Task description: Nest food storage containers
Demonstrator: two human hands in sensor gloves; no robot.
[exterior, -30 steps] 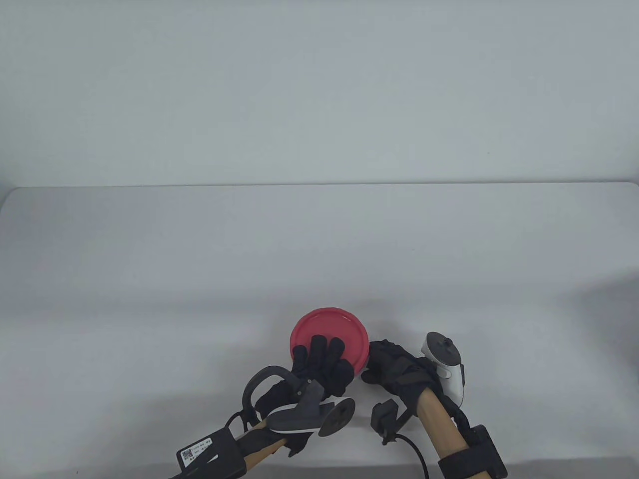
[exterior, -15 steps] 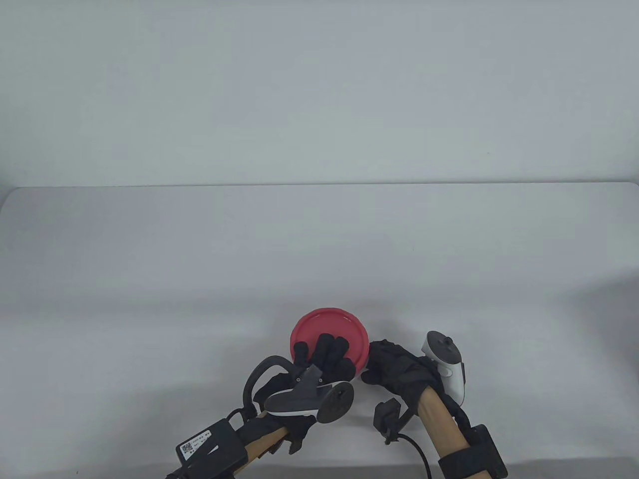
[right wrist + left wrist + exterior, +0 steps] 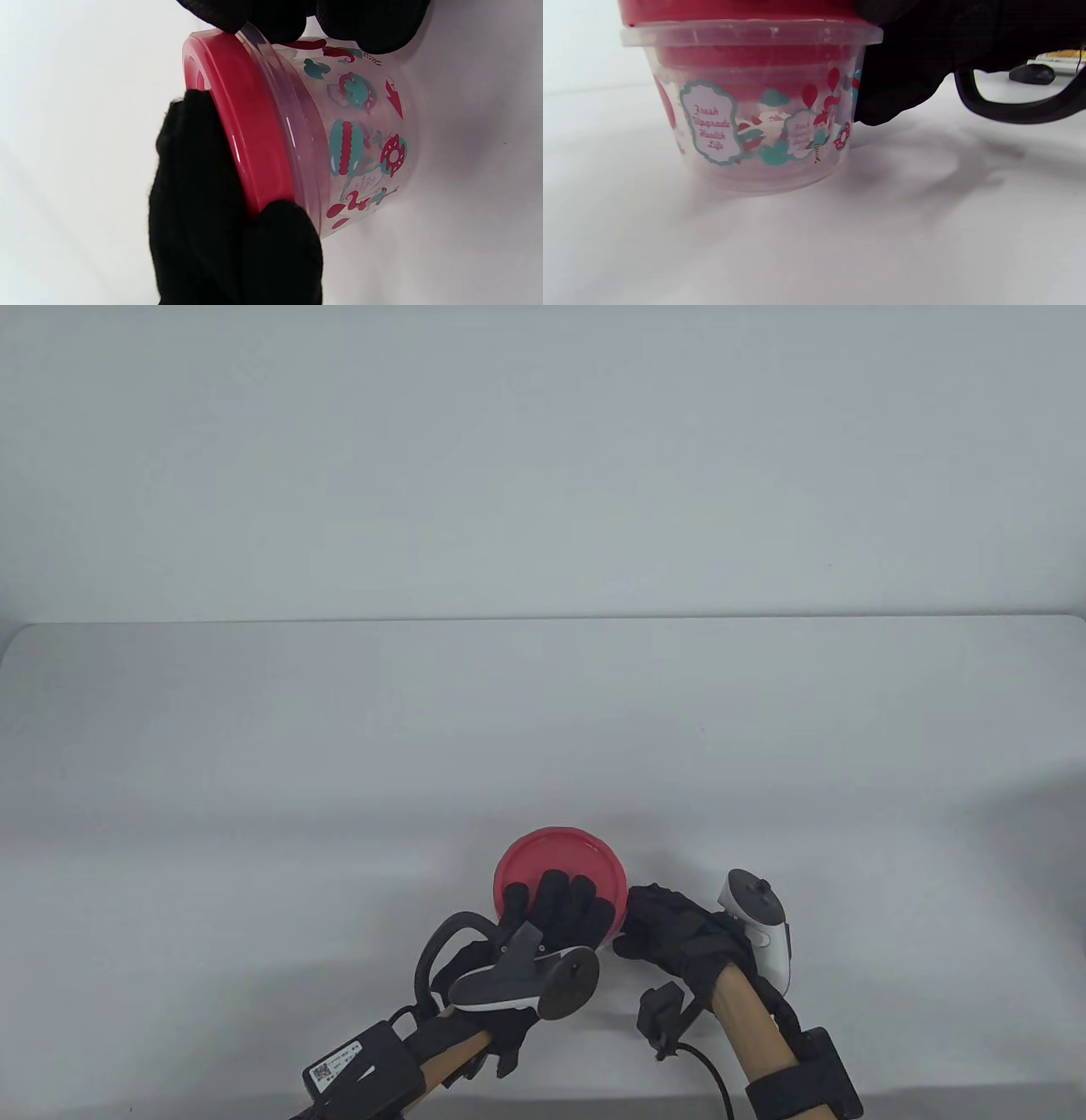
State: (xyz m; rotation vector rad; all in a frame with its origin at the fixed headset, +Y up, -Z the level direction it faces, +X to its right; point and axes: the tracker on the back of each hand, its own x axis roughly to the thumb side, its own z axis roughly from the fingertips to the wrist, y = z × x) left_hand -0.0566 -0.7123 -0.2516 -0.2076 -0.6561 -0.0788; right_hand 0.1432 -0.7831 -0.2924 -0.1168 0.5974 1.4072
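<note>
A clear printed food container (image 3: 746, 127) with a red lid (image 3: 564, 861) stands near the table's front edge. A smaller red-lidded container (image 3: 751, 57) shows through its wall, nested inside. My left hand (image 3: 556, 912) lies on the lid, fingers (image 3: 195, 182) flat across its top and the thumb at the near rim. My right hand (image 3: 662, 925) holds the container's right side, fingertips (image 3: 369, 25) on the wall just under the rim. The lid (image 3: 250, 127) sits down on the container (image 3: 360, 127) all round.
The white table (image 3: 543, 729) stretches back to a pale wall. In the left wrist view a black tracker ring (image 3: 1009, 112) hangs to the right of the container, and small dark and yellow items (image 3: 1048, 63) lie far behind it.
My left hand's fingers have slid a little further right across the lid. The container and my right hand have stayed put.
</note>
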